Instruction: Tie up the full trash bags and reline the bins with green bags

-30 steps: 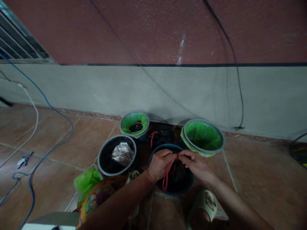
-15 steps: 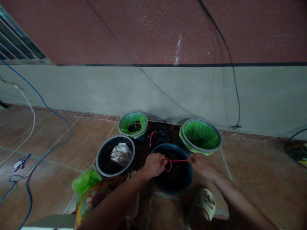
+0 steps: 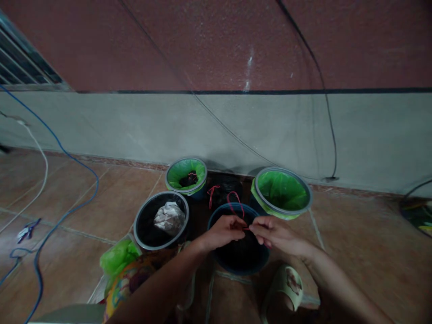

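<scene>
My left hand [image 3: 223, 233] and my right hand [image 3: 274, 234] meet over a dark blue bin [image 3: 216, 261] holding a black bag [image 3: 241, 252]. Both pinch the bag's red drawstring [image 3: 235, 201], which loops up above my fingers toward the wall. The knot itself is hidden between my fingertips. My forearms reach in from the bottom edge.
A grey-rimmed bin [image 3: 161, 220] with crumpled paper stands to the left. Two green-lined bins [image 3: 186, 174] [image 3: 282, 192] and a tied black bag [image 3: 223, 189] sit by the wall. Loose green bag [image 3: 116, 258], blue cable [image 3: 60, 216], white cable [image 3: 40, 175] on the tile floor; sandal [image 3: 286, 283] below.
My hands pulled apart with the red drawstring taut, then came back together over the bin. A loop of the string now stands up above my fingers.
</scene>
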A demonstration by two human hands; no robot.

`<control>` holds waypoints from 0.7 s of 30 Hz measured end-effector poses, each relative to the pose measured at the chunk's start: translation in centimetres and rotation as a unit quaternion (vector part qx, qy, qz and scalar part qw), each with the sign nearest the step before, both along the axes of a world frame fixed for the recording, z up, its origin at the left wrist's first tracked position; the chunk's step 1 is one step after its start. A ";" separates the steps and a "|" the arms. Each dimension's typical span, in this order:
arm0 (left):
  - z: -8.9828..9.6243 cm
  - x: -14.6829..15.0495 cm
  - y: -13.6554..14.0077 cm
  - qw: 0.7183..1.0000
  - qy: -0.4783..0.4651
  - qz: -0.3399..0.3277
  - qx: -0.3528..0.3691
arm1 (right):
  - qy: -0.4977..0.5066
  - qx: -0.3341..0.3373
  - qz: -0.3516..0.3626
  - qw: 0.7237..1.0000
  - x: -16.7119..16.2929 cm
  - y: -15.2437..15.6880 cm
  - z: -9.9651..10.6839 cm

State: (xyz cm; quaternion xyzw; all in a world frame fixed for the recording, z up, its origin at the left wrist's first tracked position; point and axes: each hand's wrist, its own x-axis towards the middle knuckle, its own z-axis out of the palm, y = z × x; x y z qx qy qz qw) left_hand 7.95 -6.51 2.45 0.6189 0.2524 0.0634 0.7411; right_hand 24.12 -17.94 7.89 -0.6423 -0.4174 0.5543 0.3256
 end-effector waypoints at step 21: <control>0.3 0.1 -0.7 0.997 -0.025 0.034 0.063 | -0.150 0.064 -0.021 0.986 -1.0 0.6 -2.7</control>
